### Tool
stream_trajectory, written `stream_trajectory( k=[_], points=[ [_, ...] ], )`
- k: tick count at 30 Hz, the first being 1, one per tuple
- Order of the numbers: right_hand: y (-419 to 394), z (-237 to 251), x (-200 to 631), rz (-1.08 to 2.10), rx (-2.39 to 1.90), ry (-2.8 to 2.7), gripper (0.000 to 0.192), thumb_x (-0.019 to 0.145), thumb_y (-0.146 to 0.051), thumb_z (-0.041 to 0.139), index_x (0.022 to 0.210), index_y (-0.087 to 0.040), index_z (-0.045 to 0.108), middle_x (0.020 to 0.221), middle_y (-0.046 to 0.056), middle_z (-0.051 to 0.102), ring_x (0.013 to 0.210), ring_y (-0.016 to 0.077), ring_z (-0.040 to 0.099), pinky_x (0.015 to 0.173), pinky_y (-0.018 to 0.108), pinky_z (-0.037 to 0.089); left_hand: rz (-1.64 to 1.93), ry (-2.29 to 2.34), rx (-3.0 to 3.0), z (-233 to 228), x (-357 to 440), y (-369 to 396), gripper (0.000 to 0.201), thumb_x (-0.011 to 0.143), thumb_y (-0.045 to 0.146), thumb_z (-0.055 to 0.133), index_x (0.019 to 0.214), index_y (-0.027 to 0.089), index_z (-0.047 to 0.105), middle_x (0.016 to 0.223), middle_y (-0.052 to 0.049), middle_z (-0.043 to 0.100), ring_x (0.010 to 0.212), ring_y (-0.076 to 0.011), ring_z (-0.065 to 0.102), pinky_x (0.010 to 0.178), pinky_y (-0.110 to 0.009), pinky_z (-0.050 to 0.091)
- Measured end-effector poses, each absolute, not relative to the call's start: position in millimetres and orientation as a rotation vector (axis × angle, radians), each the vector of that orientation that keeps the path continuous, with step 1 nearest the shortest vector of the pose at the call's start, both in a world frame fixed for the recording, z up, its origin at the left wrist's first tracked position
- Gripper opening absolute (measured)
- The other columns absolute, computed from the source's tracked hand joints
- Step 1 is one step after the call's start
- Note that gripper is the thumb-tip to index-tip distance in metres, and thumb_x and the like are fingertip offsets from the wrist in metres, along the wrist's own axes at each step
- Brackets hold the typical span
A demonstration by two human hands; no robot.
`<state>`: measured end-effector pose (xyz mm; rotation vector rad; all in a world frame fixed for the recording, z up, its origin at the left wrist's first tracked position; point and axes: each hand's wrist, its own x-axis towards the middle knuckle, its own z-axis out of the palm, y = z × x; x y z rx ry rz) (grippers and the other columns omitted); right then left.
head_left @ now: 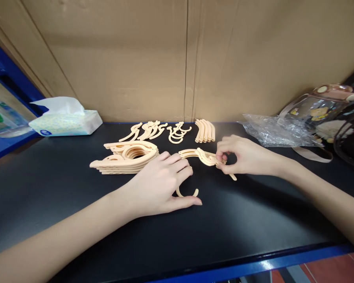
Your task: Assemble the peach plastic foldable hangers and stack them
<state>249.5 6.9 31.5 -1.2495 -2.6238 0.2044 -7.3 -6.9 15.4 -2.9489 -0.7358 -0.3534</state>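
Note:
A cream plastic hanger assembly (200,155) lies on the black table top (76,196) between my hands. My left hand (162,181) rests on its left part, fingers curled over it, with the hook end (187,193) showing below my fingers. My right hand (242,155) pinches the right end of the same piece between thumb and fingertips. Just left of my left hand sits a stack of folded cream hangers (126,157).
Behind lie rows of loose cream parts: arm pieces (144,131), hooks (177,133) and curved bars (205,130). A tissue box (65,122) stands far left, crumpled clear plastic (271,131) and a transparent bag (321,110) far right. A cardboard wall (177,59) backs the table; blue edge (283,261) in front.

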Motion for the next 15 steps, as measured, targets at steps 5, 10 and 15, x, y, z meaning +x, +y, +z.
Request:
stream_trajectory(
  k=[5, 10, 15],
  points=[
    [-6, 26, 237, 0.105, -1.291, -2.724, 0.008, 0.073, -0.022, 0.060, 0.066, -0.020, 0.058, 0.067, -0.003, 0.060, 0.071, 0.0151, 0.050, 0.073, 0.032, 0.032, -0.334, -0.714, -2.884, 16, -9, -6, 0.053, 0.089, 0.061, 0.046, 0.099, 0.012, 0.066, 0.099, -0.009, 0.066, 0.090, -0.0238, 0.057, 0.077, -0.037, 0.039],
    [-9, 22, 235, 0.025, -1.314, -2.705, 0.012, 0.078, -0.025, 0.059, 0.068, -0.019, 0.061, 0.068, -0.001, 0.061, 0.072, 0.0159, 0.051, 0.074, 0.033, 0.031, -0.357, -0.693, -2.872, 14, -8, -6, 0.053, 0.089, 0.060, 0.047, 0.099, 0.012, 0.066, 0.103, -0.009, 0.066, 0.092, -0.0239, 0.058, 0.077, -0.037, 0.040],
    [-9, 24, 237, 0.026, -1.309, -2.706, 0.017, 0.083, -0.029, 0.059, 0.069, -0.019, 0.061, 0.069, -0.001, 0.061, 0.073, 0.0162, 0.051, 0.075, 0.032, 0.031, -0.371, -0.710, -2.878, 14, -8, -5, 0.055, 0.091, 0.061, 0.042, 0.102, 0.013, 0.066, 0.105, -0.009, 0.067, 0.092, -0.0231, 0.058, 0.078, -0.036, 0.040]
  ],
)
